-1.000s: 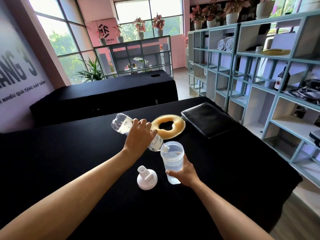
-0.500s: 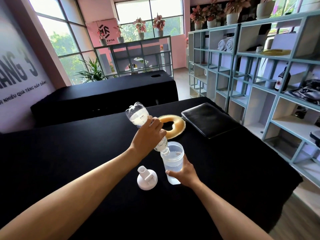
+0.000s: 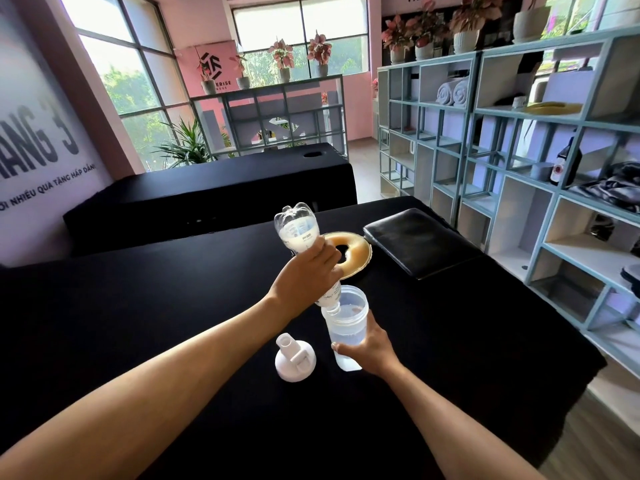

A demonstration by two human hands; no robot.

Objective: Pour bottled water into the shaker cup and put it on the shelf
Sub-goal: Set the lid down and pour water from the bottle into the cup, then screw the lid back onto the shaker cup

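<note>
My left hand (image 3: 303, 271) grips a clear plastic water bottle (image 3: 298, 230) that is tipped steeply, base up, with its neck at the rim of the translucent shaker cup (image 3: 348, 318). The cup stands on the black table (image 3: 173, 306) and holds some water. My right hand (image 3: 369, 348) holds the cup around its lower part from the right. The cup's white lid (image 3: 294, 358) lies on the table just left of the cup. A pale blue open shelf unit (image 3: 519, 161) stands to the right of the table.
A yellow ring cushion (image 3: 360, 252) and a black pad (image 3: 419, 240) lie behind the cup. A second black table (image 3: 225, 188) stands further back. The shelf compartments hold rolled towels (image 3: 452, 93), a dark bottle (image 3: 568, 164) and folded cloth (image 3: 613, 187).
My left hand has raised the bottle's base from nearly level to steeply upturned, with the neck staying at the cup's rim. The right hand and cup have stayed put.
</note>
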